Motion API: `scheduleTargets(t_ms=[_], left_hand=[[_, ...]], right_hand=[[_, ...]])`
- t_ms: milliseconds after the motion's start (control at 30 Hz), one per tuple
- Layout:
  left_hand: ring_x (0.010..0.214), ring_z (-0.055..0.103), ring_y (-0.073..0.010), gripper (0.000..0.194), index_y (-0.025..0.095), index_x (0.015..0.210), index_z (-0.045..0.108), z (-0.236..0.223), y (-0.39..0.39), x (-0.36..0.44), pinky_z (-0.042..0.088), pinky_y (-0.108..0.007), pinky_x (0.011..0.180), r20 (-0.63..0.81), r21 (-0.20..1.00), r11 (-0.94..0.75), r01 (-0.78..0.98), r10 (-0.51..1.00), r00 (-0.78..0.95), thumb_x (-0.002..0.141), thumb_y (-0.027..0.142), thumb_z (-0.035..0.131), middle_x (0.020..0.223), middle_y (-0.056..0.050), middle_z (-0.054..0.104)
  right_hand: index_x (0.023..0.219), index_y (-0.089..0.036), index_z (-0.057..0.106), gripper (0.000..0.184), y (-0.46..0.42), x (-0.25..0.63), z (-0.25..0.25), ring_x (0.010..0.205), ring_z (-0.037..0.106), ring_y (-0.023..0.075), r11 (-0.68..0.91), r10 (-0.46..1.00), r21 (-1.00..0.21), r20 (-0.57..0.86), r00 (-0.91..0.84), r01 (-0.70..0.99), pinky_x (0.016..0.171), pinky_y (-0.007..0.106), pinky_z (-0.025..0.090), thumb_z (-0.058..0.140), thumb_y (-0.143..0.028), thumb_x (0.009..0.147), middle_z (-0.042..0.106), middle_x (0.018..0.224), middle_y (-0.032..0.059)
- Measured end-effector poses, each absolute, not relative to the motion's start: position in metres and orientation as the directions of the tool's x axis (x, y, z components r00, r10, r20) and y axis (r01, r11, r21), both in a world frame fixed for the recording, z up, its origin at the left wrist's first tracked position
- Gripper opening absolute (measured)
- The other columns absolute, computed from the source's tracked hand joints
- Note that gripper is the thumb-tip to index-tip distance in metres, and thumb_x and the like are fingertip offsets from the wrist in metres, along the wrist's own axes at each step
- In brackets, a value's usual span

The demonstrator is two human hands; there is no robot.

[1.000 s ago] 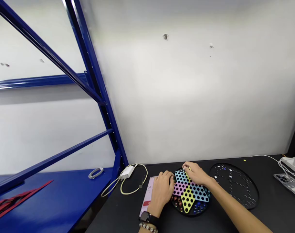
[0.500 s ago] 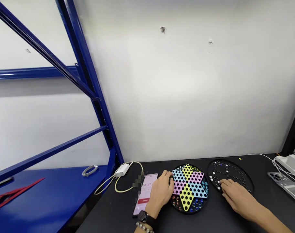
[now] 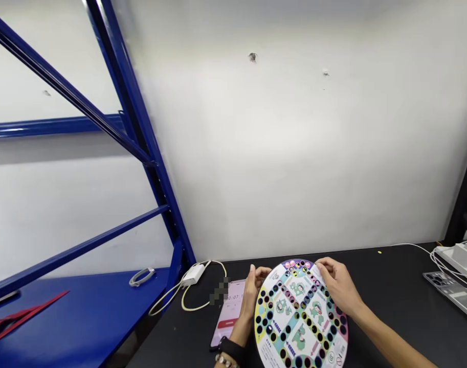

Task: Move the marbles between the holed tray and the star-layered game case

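A round game board [image 3: 302, 335] with a printed ludo-style track, cartoon figures and many holes stands tilted with its patterned face toward me. My right hand [image 3: 339, 286] grips its upper right edge, thumb on the face and fingers behind. My left hand [image 3: 252, 291] is at the upper left edge, thumb up and fingers curled round behind the rim. The star-patterned board with marbles is hidden behind this panel. Close to my left wrist lies a phone [image 3: 230, 317] with a timer on its screen.
A white adapter [image 3: 194, 274] with a pale cable lies on the black table [image 3: 386, 286] to the left. At right are a clear-cased device [image 3: 453, 294] and a white power strip [image 3: 461, 255]. A blue metal frame [image 3: 137, 128] rises at left.
The black round panel on the right has been lifted, brought left over the star board and turned so its printed face shows. The left hand has shifted slightly left, its thumb now raised.
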State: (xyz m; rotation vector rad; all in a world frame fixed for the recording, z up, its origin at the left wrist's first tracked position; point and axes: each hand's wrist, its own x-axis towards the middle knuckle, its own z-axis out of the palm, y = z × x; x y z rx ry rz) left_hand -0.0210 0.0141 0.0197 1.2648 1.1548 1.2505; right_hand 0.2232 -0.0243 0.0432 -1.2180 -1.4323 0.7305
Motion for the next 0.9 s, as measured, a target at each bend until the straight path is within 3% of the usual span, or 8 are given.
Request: scheduleTargets(t_ms=[100,167,233,333,500,633,733,900], left_hand=[[0.09,0.067,-0.0281,0.079,0.016,0.097,0.067,0.018,0.02,-0.026,0.052,-0.04,0.081,0.02,0.997,-0.025,0.079,0.998,0.06,0.086,0.076,0.016,0.098,-0.012,0.072],[0.106,0.063,-0.0295,0.07,0.016,0.114,0.063,0.014,0.018,-0.025,0.049,-0.042,0.09,0.058,0.941,-0.063,0.333,0.998,0.025,0.085,0.07,0.029,0.117,-0.013,0.068],[0.122,0.054,-0.0316,0.063,0.018,0.124,0.059,0.008,0.013,-0.019,0.039,-0.042,0.104,0.097,0.865,-0.093,0.493,0.995,0.017,0.075,0.057,0.056,0.131,-0.012,0.061],[0.13,0.047,-0.0307,0.066,0.021,0.139,0.049,-0.002,0.005,-0.009,0.038,-0.04,0.105,0.095,0.54,-0.137,0.83,0.99,0.101,0.078,0.045,0.054,0.141,-0.01,0.053],[0.137,0.041,-0.0269,0.062,0.019,0.147,0.04,-0.008,0.005,-0.001,0.036,-0.038,0.108,0.035,0.409,-0.124,0.904,0.992,0.12,0.089,0.043,0.04,0.151,-0.009,0.044],[0.139,0.038,-0.0265,0.064,0.017,0.151,0.036,-0.004,0.005,0.001,0.032,-0.041,0.111,-0.004,0.323,-0.152,0.934,0.987,0.162,0.092,0.043,0.033,0.153,-0.009,0.041],[0.14,0.037,-0.028,0.066,0.014,0.152,0.033,0.0,0.003,0.004,0.029,-0.044,0.113,0.0,0.247,-0.197,0.949,0.979,0.204,0.094,0.045,0.03,0.154,-0.012,0.04],[0.133,0.043,-0.0333,0.068,0.01,0.15,0.037,0.003,0.007,0.013,0.034,-0.047,0.108,0.021,0.183,-0.216,0.959,0.976,0.216,0.093,0.046,0.031,0.147,-0.017,0.047]], right_hand=[[0.082,-0.017,0.066,0.039,0.01,0.218,0.008,0.068,0.064,0.0207,0.22,0.955,-0.928,0.268,0.129,0.301,0.062,0.029,0.048,0.047,-0.05,0.089,0.069,0.074,0.0056],[0.082,-0.018,0.066,0.036,0.03,0.223,-0.01,0.069,0.064,0.022,0.168,0.958,-0.922,0.236,0.164,0.349,0.064,0.031,0.049,0.045,-0.047,0.087,0.069,0.073,0.0056],[0.087,-0.019,0.066,0.032,0.044,0.23,-0.025,0.07,0.065,0.0227,0.143,0.953,-0.877,0.247,0.175,0.459,0.068,0.033,0.05,0.043,-0.042,0.086,0.069,0.076,0.0063],[0.097,-0.018,0.066,0.033,0.054,0.238,-0.042,0.081,0.065,0.0231,0.156,0.94,-0.776,0.307,0.149,0.612,0.079,0.034,0.05,0.04,-0.034,0.085,0.069,0.089,0.0101],[0.126,-0.02,0.061,0.048,0.04,0.246,-0.044,0.111,0.058,0.0253,0.179,0.976,-0.664,0.211,-0.048,0.726,0.098,0.038,0.043,0.038,-0.045,0.091,0.064,0.122,0.0118],[0.149,-0.03,0.041,0.069,0.022,0.248,-0.028,0.142,0.03,0.03,0.249,0.961,-0.526,0.03,-0.275,0.813,0.114,0.048,0.023,0.04,-0.064,0.09,0.036,0.158,0.0045],[0.155,-0.028,0.03,0.078,0.017,0.247,-0.021,0.146,0.022,0.0295,0.243,0.952,-0.488,-0.044,-0.301,0.838,0.116,0.047,0.019,0.037,-0.069,0.089,0.024,0.163,0.0033],[0.152,-0.027,0.036,0.073,0.017,0.242,-0.024,0.145,0.027,0.0286,0.203,0.972,-0.473,-0.006,-0.233,0.857,0.115,0.045,0.02,0.035,-0.065,0.09,0.031,0.16,0.0046]])
